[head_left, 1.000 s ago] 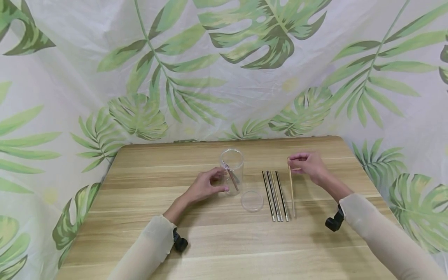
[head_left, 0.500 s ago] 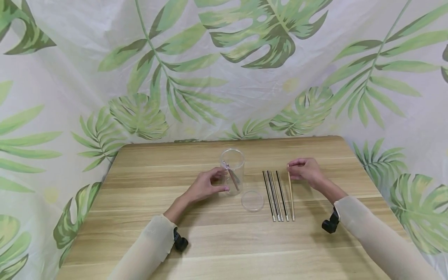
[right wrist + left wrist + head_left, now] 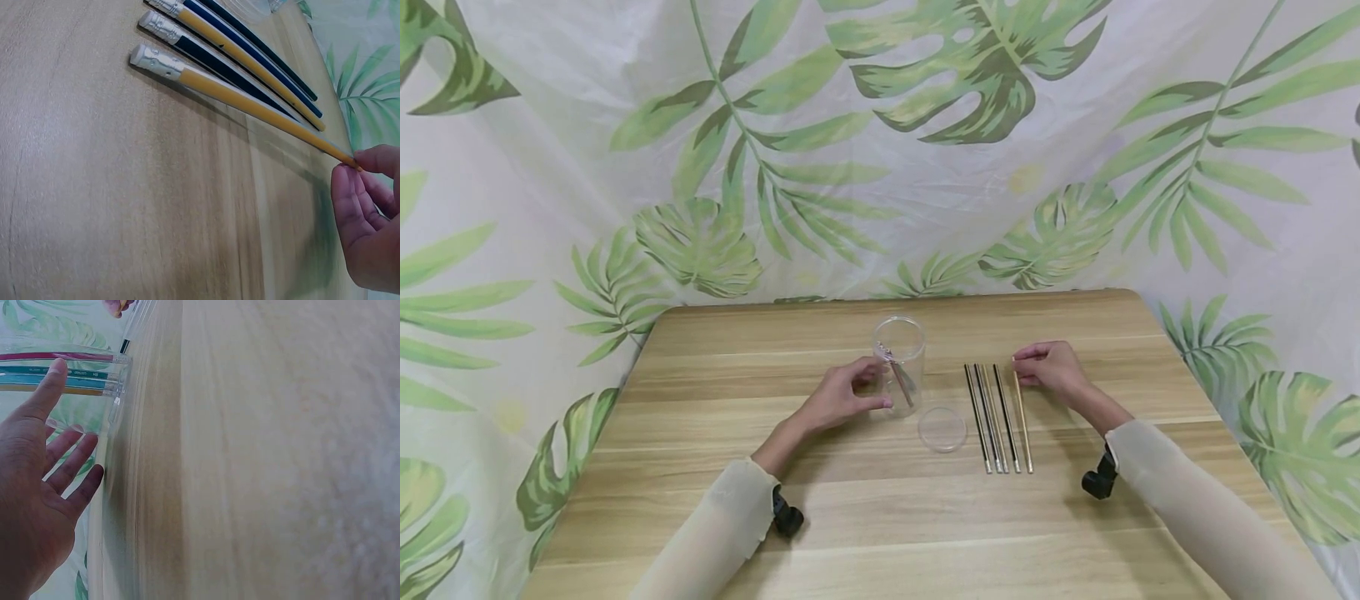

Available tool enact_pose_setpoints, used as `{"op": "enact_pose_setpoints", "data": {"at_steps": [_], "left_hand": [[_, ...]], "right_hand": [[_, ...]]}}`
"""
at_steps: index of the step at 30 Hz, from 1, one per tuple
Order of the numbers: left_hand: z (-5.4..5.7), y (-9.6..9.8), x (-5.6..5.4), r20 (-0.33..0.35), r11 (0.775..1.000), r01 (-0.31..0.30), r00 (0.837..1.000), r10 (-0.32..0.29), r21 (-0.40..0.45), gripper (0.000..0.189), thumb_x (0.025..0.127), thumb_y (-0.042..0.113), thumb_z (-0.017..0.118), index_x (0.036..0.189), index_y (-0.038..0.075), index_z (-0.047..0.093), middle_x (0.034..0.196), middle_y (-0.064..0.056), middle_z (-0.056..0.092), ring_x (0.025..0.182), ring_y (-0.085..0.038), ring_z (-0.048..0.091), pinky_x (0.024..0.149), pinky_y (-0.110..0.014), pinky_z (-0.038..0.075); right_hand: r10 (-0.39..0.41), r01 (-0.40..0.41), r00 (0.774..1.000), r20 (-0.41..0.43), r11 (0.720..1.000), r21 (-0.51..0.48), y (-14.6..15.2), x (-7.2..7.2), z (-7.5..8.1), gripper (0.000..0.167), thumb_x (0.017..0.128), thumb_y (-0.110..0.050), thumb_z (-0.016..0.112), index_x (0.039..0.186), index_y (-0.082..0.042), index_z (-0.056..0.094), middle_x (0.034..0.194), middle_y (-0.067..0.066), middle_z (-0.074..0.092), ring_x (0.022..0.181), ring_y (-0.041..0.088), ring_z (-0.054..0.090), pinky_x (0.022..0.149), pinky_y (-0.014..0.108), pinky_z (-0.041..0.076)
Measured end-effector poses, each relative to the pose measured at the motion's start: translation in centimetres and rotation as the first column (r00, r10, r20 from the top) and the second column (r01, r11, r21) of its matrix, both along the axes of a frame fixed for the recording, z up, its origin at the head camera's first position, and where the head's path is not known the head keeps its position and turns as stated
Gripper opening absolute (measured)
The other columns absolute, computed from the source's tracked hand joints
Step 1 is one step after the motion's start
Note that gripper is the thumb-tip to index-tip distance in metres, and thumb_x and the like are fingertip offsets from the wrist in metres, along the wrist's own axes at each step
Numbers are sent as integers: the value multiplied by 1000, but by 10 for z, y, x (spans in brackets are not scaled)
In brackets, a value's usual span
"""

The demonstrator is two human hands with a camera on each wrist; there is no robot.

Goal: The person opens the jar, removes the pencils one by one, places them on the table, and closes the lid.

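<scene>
My left hand (image 3: 838,396) holds the clear plastic jar (image 3: 917,354) at its left side, with the thumb across its wall in the left wrist view. Several pencils in pink, green, teal and yellow lean inside the jar. My right hand (image 3: 1056,367) pinches a yellow pencil (image 3: 250,107) at its tip end. The pencil slants down to its white eraser end, low at the table. To its left lie several dark and yellow pencils (image 3: 1006,417) side by side, erasers toward me. A round clear lid (image 3: 921,430) lies between the jar and these pencils.
The wood-grain table (image 3: 880,517) reaches back to a leaf-print cloth (image 3: 865,208) hanging behind it. Its rounded back corners and far edge lie just beyond the hands. Black cameras sit at both wrists.
My right hand has moved slightly left and toward me with the yellow pencil, lowering it beside the row of pencils. The left hand and jar stay in place.
</scene>
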State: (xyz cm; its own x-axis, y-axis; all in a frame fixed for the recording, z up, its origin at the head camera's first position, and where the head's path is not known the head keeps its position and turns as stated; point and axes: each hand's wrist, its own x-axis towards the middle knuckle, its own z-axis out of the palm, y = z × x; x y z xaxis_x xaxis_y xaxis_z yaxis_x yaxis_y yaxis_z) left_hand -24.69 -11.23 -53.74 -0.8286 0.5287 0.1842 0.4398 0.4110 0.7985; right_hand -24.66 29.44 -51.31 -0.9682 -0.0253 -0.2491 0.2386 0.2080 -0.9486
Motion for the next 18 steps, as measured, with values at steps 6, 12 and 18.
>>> {"op": "enact_pose_setpoints", "data": {"at_steps": [6, 12, 18], "left_hand": [[-1, 0, 0, 5, 1000, -1, 1000, 1, 3, 66, 83, 25, 93, 140, 7, 64, 129, -11, 74, 119, -27, 70, 105, -42, 58], [-2, -1, -1, 5, 1000, -8, 1000, 8, 2, 66, 83, 25, 93, 140, 7, 64, 129, -11, 74, 119, -28, 70, 105, -43, 58], [-4, -1, -1, 6, 1000, -8, 1000, 8, 2, 66, 83, 26, 93, 140, 8, 64, 129, -13, 74, 119, -28, 70, 106, -44, 57]], "right_hand": [[-7, 6, 1000, 8, 999, 52, -3, -3, -4, 35, 95, 6, 73, 124, 22, 63, 98, 20, 79, 72, 12, 76, 73, 27, 66], [-13, 13, 1000, 0, 994, 111, -6, -4, -5, 33, 95, 4, 75, 122, 20, 65, 98, 21, 79, 70, 11, 75, 72, 26, 65], [4, -1, 1000, -17, 985, 170, -8, -4, -9, 28, 94, 2, 76, 117, 18, 69, 93, 18, 79, 67, 10, 75, 69, 24, 65]]}}
